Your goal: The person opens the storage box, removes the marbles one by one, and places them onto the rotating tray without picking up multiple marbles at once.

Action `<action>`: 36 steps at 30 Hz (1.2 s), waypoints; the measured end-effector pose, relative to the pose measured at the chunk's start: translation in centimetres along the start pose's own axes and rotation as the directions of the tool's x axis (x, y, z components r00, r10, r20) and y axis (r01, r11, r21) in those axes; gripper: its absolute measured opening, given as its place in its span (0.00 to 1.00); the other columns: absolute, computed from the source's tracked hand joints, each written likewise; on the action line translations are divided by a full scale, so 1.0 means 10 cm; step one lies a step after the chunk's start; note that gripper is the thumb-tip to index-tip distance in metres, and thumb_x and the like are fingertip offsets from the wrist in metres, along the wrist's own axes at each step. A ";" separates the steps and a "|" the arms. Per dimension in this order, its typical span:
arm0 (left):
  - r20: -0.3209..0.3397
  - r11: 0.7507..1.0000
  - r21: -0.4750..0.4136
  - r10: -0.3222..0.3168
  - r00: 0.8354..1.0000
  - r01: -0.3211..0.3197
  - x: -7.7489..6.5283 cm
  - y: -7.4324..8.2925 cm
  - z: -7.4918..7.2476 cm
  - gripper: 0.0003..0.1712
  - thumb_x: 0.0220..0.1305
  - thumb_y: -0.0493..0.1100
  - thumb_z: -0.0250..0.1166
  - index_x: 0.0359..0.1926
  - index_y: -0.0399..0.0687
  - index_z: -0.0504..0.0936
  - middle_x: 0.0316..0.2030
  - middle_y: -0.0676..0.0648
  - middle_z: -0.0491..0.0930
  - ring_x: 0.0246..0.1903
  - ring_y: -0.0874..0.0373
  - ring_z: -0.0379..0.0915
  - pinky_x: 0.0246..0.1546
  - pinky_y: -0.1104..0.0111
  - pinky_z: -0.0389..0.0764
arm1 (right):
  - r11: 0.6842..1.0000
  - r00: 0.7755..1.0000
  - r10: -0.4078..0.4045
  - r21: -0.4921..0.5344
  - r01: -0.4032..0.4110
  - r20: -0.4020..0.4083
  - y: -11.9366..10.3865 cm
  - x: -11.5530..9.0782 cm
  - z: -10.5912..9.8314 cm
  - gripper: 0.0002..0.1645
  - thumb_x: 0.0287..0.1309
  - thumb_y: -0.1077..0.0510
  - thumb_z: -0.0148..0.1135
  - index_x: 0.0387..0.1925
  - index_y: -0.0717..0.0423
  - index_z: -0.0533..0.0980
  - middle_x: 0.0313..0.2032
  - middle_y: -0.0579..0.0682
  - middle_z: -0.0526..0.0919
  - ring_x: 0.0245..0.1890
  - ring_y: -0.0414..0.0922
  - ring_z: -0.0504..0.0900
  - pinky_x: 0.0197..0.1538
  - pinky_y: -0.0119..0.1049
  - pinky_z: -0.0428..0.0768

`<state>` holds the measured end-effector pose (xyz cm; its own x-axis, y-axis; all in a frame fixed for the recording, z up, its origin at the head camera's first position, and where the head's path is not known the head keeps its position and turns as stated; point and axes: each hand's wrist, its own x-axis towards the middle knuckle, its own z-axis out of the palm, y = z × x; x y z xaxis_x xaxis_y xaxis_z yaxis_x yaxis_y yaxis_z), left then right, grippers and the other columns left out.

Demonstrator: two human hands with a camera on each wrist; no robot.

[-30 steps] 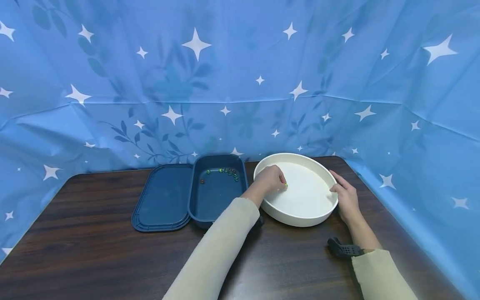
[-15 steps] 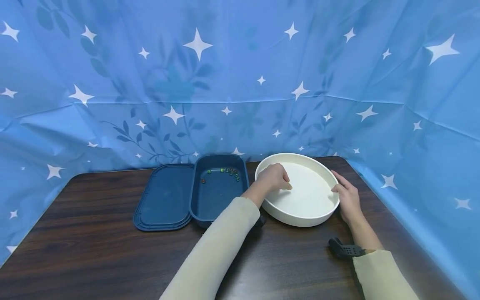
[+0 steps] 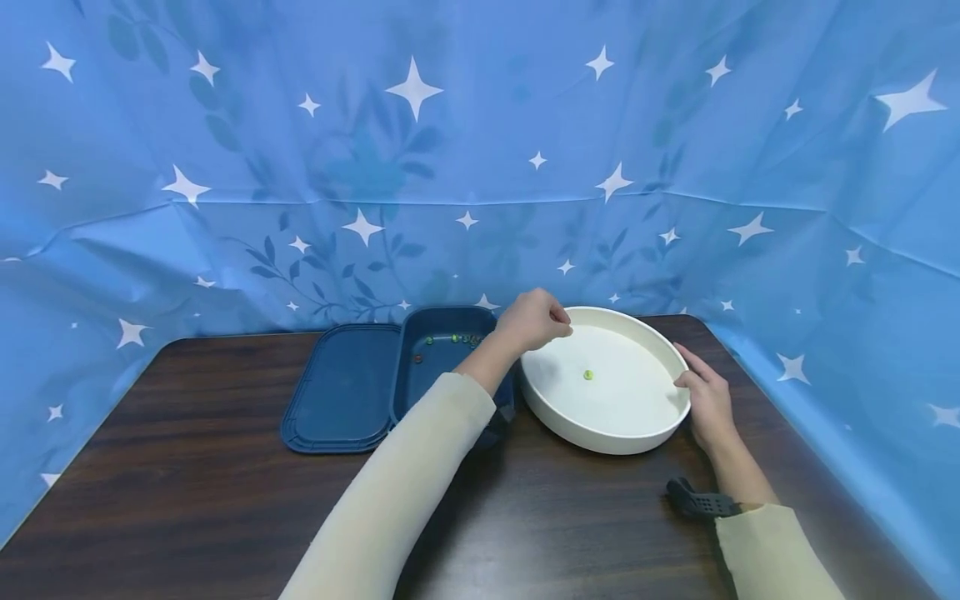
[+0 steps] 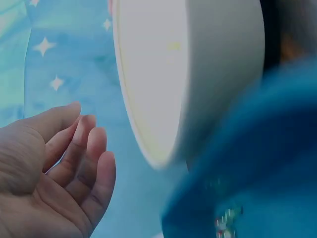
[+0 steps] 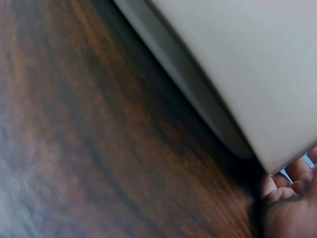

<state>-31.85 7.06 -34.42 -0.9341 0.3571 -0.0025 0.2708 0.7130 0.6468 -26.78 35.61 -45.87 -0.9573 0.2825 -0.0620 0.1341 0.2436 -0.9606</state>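
Note:
A round white tray [image 3: 611, 383] with a raised wall stands at the right of the table. My right hand [image 3: 705, 400] grips its right rim, thumb on the inside and fingers outside. On the tray's floor lies one small yellow-green marble [image 3: 588, 375]. My left hand [image 3: 534, 321] hovers over the tray's far left rim; in the left wrist view its fingers are loosely bent with nothing between them. Beside the tray is a deep blue bin [image 3: 401, 392] with several small green and brownish marbles [image 3: 455, 338] near its far end. My left forearm hides part of this bin.
A flat blue lid [image 3: 345, 387] lies left of the bin. Everything stands on a dark wooden table [image 3: 187, 467]. Behind its far edge hangs a blue curtain [image 3: 480, 167] with white stars.
My left hand has let go of the yellow-green marble on the tray's floor and moved up and left to the rim. My right hand keeps its grip on the tray.

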 end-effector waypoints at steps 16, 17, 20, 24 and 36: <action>-0.131 0.980 -0.181 -0.105 0.986 0.080 -0.09 -0.82 -0.45 0.09 0.70 0.41 0.65 0.44 0.43 0.89 0.44 0.42 0.87 0.40 0.48 0.85 0.34 0.65 0.80 | 0.999 1.000 -0.019 0.027 0.019 -0.007 0.01 -0.01 -0.01 0.43 0.60 0.69 0.41 0.78 0.47 0.57 0.80 0.54 0.52 0.78 0.57 0.57 0.47 0.16 0.73; -0.131 0.979 -0.183 -0.116 0.985 0.091 -0.10 -0.86 -0.45 0.09 0.70 0.40 0.65 0.44 0.42 0.89 0.45 0.41 0.87 0.40 0.47 0.85 0.34 0.66 0.79 | 0.999 1.000 -0.019 0.030 0.019 -0.006 0.01 -0.01 -0.01 0.44 0.60 0.69 0.41 0.78 0.47 0.57 0.80 0.54 0.52 0.78 0.57 0.57 0.47 0.16 0.73; -0.115 0.975 -0.190 -0.141 0.983 0.117 -0.12 -0.97 -0.44 0.09 0.70 0.40 0.64 0.43 0.41 0.89 0.46 0.40 0.87 0.40 0.46 0.85 0.31 0.68 0.77 | 0.999 1.000 -0.019 0.026 0.019 -0.002 0.01 -0.01 0.00 0.43 0.61 0.69 0.41 0.78 0.47 0.57 0.80 0.54 0.52 0.78 0.57 0.57 0.45 0.15 0.73; -0.082 0.971 -0.195 -0.153 0.985 0.135 -0.11 -1.10 -0.39 0.09 0.69 0.39 0.65 0.42 0.40 0.89 0.43 0.39 0.87 0.35 0.50 0.83 0.31 0.70 0.77 | 1.000 1.000 -0.019 0.022 0.019 0.002 0.01 0.00 -0.01 0.43 0.61 0.69 0.41 0.78 0.47 0.56 0.80 0.55 0.52 0.77 0.57 0.57 0.45 0.15 0.74; 0.004 0.961 -0.180 -0.215 0.977 0.212 -0.06 -1.32 -0.21 0.04 0.64 0.38 0.70 0.39 0.45 0.90 0.36 0.45 0.87 0.31 0.58 0.78 0.31 0.72 0.77 | 1.000 1.000 -0.029 -0.004 0.029 -0.002 0.02 -0.01 0.00 0.43 0.62 0.68 0.40 0.79 0.47 0.56 0.80 0.53 0.52 0.78 0.57 0.58 0.52 0.16 0.74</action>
<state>-35.35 -3.77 -41.35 -0.9696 0.1979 -0.1441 0.0204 0.6519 0.7580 -26.65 35.69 -46.08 -0.9603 0.2767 -0.0338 0.1073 0.2552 -0.9609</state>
